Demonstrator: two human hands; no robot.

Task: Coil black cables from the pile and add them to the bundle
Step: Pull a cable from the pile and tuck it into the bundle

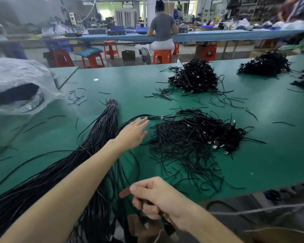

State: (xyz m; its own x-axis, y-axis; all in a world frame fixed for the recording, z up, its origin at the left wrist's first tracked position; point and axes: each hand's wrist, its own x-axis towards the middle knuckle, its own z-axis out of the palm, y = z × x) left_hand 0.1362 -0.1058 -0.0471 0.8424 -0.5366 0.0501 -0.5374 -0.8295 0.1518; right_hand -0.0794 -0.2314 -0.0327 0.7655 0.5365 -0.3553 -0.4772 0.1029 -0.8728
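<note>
A long bundle of straight black cables [102, 130], tied near its far end with a white band, runs from the lower left toward the table's middle. A loose pile of coiled black cables [197, 137] lies to its right. My left hand [133, 132] reaches forward with fingers straight, fingertips at a thin black cable [158, 117] that runs along the pile's far edge. My right hand [156, 199], low at the table's front edge, grips the ends of black cables with curled fingers.
The green table [253, 163] carries scattered black twist ties. Two more cable heaps [193, 78] [265, 64] lie farther back, a clear plastic bag [16, 85] at the left. A person sits on an orange stool [162, 56] at a far bench.
</note>
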